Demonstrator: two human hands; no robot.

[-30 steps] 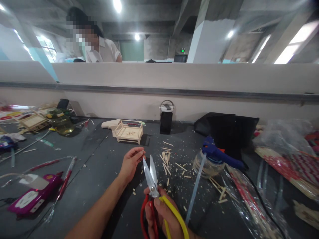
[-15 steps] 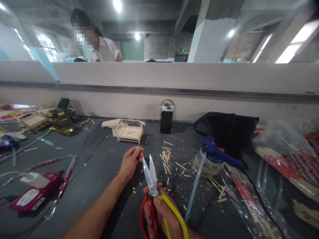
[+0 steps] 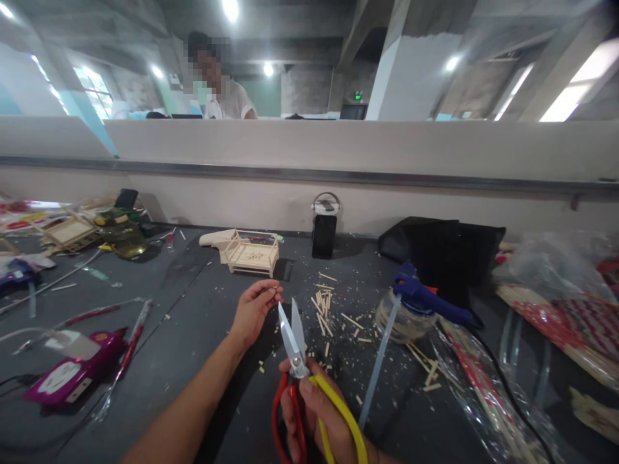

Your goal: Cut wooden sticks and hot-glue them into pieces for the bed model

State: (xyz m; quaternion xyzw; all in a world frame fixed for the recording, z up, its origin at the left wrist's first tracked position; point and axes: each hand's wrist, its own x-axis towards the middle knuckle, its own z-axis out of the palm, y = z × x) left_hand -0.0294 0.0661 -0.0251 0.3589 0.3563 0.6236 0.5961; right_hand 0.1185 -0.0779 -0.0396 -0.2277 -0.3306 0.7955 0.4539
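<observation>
Notice a person in a white short-sleeved shirt (image 3: 231,102) farther right within the upper left since the earlier frame, and barely any shift in the left hand (image 3: 249,316) near the centre. Holds thumb and fingertips together there, just beyond the blades; cannot tell about anything small between them.

Clamps the right hand (image 3: 323,405) around the red-and-yellow-handled metal scissors (image 3: 298,368) at lower centre, with blades parted and pointing up the frame, probably to keep the tips near the left fingertips and away from the palm. Seems to spread the handles to hold that gap.

Find a small pale wooden model with railings (image 3: 254,254) left of centre, upright on the dark tabletop (image 3: 184,341), likely set back to leave room for the hands. See loose pale wooden sticks (image 3: 322,301) right of the blades, within easy reach, and a blue glue gun (image 3: 413,288) farther right, by a clear round jar (image 3: 389,317).
</observation>
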